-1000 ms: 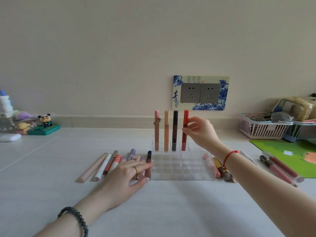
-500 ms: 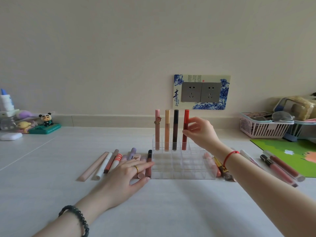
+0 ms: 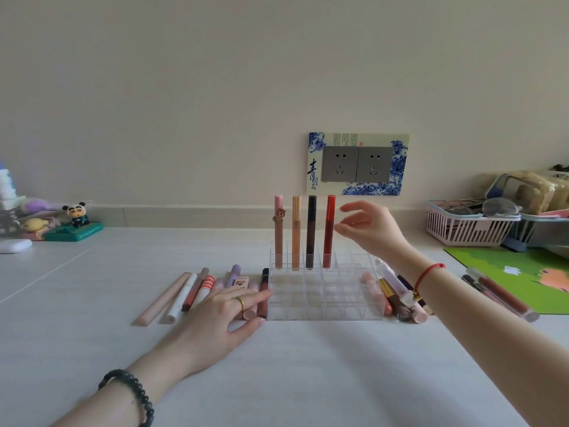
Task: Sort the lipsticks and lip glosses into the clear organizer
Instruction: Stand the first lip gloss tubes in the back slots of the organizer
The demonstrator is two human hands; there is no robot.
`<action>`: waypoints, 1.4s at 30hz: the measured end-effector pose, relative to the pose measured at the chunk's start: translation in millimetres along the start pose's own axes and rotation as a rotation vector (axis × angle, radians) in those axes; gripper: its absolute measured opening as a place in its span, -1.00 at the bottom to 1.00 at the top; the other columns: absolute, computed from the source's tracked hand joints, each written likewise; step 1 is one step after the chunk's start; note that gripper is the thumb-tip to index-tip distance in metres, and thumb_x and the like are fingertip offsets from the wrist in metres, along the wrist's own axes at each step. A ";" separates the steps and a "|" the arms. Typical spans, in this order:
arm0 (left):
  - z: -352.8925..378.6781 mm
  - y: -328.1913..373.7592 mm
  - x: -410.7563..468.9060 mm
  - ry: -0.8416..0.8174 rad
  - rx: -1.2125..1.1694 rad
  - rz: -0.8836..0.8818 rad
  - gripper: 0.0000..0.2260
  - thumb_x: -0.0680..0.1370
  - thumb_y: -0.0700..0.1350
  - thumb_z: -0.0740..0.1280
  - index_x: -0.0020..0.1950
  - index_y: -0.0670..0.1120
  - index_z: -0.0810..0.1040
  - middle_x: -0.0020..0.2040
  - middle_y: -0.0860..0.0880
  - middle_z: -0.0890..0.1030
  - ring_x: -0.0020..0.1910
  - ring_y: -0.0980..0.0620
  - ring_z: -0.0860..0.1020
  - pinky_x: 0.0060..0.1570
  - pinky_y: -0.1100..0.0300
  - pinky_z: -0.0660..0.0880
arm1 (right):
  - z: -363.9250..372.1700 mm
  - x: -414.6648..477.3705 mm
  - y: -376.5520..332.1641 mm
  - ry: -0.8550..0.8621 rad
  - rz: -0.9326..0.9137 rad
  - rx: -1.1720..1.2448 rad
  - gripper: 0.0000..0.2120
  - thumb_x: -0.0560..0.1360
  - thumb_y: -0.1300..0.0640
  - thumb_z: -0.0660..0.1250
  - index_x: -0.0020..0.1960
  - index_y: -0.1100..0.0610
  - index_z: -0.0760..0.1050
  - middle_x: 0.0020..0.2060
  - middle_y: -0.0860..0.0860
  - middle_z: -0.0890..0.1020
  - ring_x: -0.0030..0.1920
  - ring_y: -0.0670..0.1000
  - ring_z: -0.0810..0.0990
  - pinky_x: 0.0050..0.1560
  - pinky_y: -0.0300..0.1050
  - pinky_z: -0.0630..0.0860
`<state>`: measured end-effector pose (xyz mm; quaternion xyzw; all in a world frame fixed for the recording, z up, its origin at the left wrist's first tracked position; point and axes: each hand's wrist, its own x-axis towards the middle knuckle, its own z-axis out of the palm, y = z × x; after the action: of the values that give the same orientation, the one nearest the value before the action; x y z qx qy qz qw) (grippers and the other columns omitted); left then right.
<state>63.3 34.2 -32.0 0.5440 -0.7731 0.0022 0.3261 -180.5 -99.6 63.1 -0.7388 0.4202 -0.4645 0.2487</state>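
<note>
The clear gridded organizer stands mid-table. In its back row stand several upright tubes: pink, tan, dark brown and red. My right hand hovers just right of the red tube, fingers relaxed and apart, holding nothing. My left hand lies flat over the row of lip products left of the organizer, its fingertips on a dark brown tube by the organizer's left wall. More tubes lie right of the organizer.
Two long glosses lie by a green mat at the right. A pink basket and a pouch sit at the back right. Figurines and a white case are at the far left. Wall sockets sit behind.
My right hand has let go of the red tube and drawn slightly right, fingers spread. The red tube stays upright in its slot. My left hand has not moved.
</note>
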 end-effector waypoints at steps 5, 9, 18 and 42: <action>-2.0 -1.2 0.4 -0.024 0.010 0.019 -0.61 0.52 0.05 0.27 0.20 0.48 0.25 -0.07 0.43 0.49 0.34 0.43 0.21 0.42 0.20 0.05 | -32.4 -9.3 -9.6 0.054 -0.031 0.033 -0.72 0.38 0.18 0.41 0.08 0.11 0.50 -0.22 -0.03 0.63 -0.19 -0.07 0.62 -0.15 -0.30 0.53; -16.1 -1.8 2.5 0.077 -0.005 0.017 -0.72 0.52 0.07 0.26 0.23 0.22 0.47 0.09 0.15 0.61 0.26 0.23 0.43 0.33 0.25 0.22 | -38.5 -31.5 -14.5 0.059 -0.086 0.077 -0.81 0.38 0.19 0.40 -0.01 0.10 0.53 -0.27 0.01 0.66 -0.32 -0.11 0.63 -0.22 -0.36 0.58; -67.9 -47.3 -17.4 0.262 0.188 -0.559 -0.68 0.52 -0.04 0.27 0.26 -0.04 0.49 0.21 -0.03 0.55 0.18 -0.03 0.49 0.20 0.11 0.39 | 26.0 -71.6 -39.0 -0.221 -0.192 0.049 -0.87 0.40 0.21 0.39 -0.09 0.04 0.54 -0.34 -0.03 0.64 -0.38 -0.14 0.60 -0.28 -0.32 0.57; -76.0 -53.3 -12.1 0.402 -0.170 -0.675 -0.87 0.53 -0.15 0.29 0.04 -0.06 0.58 -0.22 0.01 0.56 -0.28 0.09 0.48 -0.26 0.25 0.40 | 95.3 -81.4 -61.7 -0.361 -0.245 0.034 -0.87 0.42 0.22 0.33 -0.08 0.02 0.53 -0.34 0.01 0.65 -0.36 -0.06 0.60 -0.23 -0.15 0.58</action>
<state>148.7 49.9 2.9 0.7272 -0.4692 -0.0627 0.4971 -88.7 -0.2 28.5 -0.8514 0.2679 -0.3582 0.2740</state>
